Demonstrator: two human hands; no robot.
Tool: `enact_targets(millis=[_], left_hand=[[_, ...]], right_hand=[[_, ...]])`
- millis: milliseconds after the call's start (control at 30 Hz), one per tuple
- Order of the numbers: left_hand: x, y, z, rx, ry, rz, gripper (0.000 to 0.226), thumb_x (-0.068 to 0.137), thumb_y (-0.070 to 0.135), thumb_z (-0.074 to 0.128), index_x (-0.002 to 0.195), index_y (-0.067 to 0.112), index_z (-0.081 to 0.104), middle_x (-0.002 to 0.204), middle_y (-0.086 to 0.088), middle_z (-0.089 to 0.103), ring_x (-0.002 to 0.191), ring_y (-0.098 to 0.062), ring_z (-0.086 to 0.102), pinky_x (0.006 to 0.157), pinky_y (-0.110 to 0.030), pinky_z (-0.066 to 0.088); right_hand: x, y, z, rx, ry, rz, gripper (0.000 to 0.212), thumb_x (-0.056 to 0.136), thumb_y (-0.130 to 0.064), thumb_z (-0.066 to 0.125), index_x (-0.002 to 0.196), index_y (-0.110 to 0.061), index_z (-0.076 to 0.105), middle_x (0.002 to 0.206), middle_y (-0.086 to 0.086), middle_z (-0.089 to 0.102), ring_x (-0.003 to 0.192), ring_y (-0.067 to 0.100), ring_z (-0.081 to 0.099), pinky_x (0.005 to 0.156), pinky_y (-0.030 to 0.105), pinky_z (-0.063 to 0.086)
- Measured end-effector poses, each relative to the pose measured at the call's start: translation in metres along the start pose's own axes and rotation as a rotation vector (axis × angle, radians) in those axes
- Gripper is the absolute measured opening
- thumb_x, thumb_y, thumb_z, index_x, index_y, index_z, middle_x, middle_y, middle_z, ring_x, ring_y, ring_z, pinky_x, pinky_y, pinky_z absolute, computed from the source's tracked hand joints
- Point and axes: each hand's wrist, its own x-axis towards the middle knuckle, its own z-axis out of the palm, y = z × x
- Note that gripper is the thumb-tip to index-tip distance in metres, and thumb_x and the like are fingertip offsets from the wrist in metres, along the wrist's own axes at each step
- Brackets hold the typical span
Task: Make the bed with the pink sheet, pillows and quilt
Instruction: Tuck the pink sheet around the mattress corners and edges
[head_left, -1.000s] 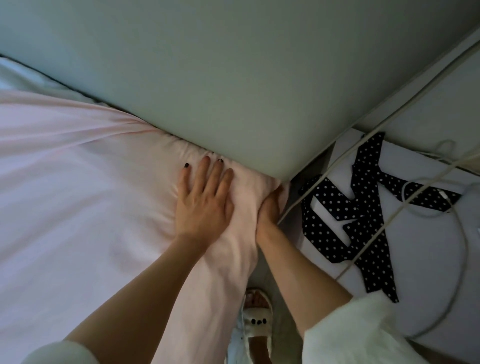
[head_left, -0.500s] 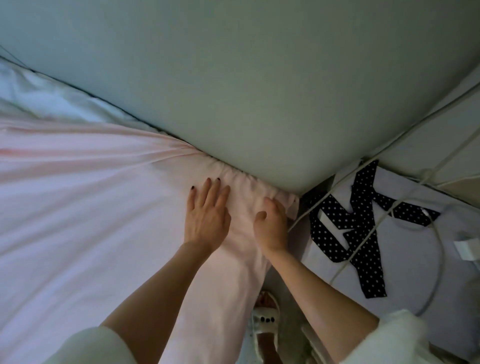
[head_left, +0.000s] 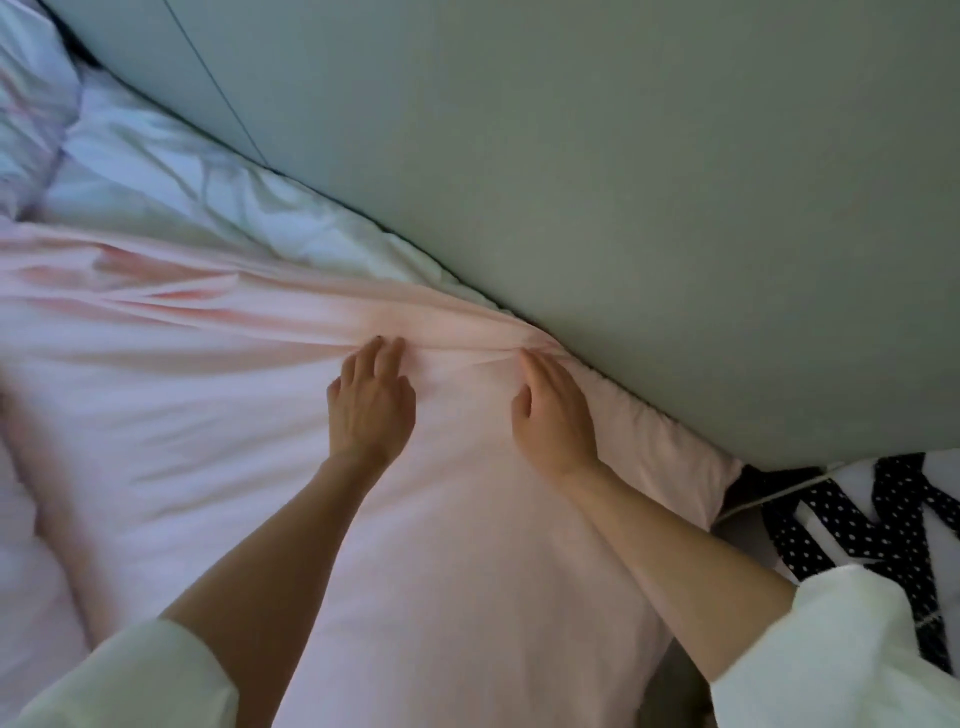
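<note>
The pink sheet (head_left: 218, 415) covers most of the mattress, with bunched folds running from the left toward the headboard. A strip of white bedding (head_left: 234, 208) lies bare between the sheet's edge and the headboard. My left hand (head_left: 371, 402) lies flat on the sheet with its fingertips at a fold. To its right, my right hand (head_left: 553, 410) rests on the sheet, and its fingers reach into the gathered fabric by the headboard. The sheet wraps the mattress corner (head_left: 691, 467) at the right.
A grey-green padded headboard (head_left: 623, 182) fills the top right. Crumpled white bedding (head_left: 31, 104) sits at the top left. To the right of the bed, a white surface holds a black polka-dot ribbon (head_left: 852, 530) and a white cable (head_left: 774, 493).
Both hands have left the mattress corner and moved left along the headboard edge. My right hand came up from the corner's side onto the top of the sheet.
</note>
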Motion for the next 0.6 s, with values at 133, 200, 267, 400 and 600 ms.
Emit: enact_targets(millis=[133,200,267,400,600], left_hand=[[0.041,-0.02,-0.018,-0.067,0.103,-0.036,0.049,0.097,0.013,0.04,0.145,0.018,0.033,0.131,-0.015,0.044,0.099,-0.038,0.055,0.072,-0.042,0.045],[0.063,-0.027,-0.023,0.003,-0.044,-0.064,0.059,0.097,0.025,0.044,0.15,0.028,0.017,0.124,-0.013,0.049,0.102,-0.036,0.055,0.075,-0.041,0.044],[0.08,-0.033,-0.029,0.095,-0.203,-0.096,0.064,0.094,0.035,0.048,0.148,0.035,0.015,0.118,-0.009,0.056,0.106,-0.033,0.055,0.078,-0.037,0.043],[0.096,-0.035,-0.037,0.146,-0.051,-0.084,0.025,0.094,0.027,0.046,0.117,0.02,0.054,0.099,-0.011,0.067,0.091,-0.034,0.059,0.069,-0.031,0.039],[0.109,-0.012,-0.051,-0.103,0.177,0.078,0.018,0.089,0.007,0.043,0.105,0.007,0.052,0.08,-0.016,0.064,0.072,-0.04,0.057,0.059,-0.037,0.04]], right_hand=[[0.045,-0.034,0.005,-0.079,-0.081,0.012,0.049,0.1,-0.02,0.034,0.147,-0.008,0.026,0.128,0.019,0.055,0.119,0.032,0.049,0.092,0.039,0.042],[0.062,-0.045,0.006,-0.187,-0.135,0.007,0.05,0.101,-0.026,0.033,0.147,-0.011,0.024,0.125,0.017,0.057,0.114,0.032,0.054,0.085,0.039,0.044],[0.077,-0.054,0.007,-0.272,-0.196,0.007,0.045,0.099,-0.031,0.036,0.139,-0.011,0.037,0.119,0.016,0.062,0.108,0.033,0.058,0.08,0.038,0.045],[0.088,-0.058,0.006,-0.248,-0.214,0.072,0.027,0.096,-0.027,0.041,0.111,-0.007,0.052,0.109,0.019,0.065,0.104,0.036,0.06,0.076,0.038,0.045],[0.071,-0.056,0.008,0.208,0.147,0.14,0.015,0.093,-0.01,0.049,0.104,-0.002,0.056,0.087,0.024,0.067,0.085,0.042,0.061,0.064,0.041,0.041]])
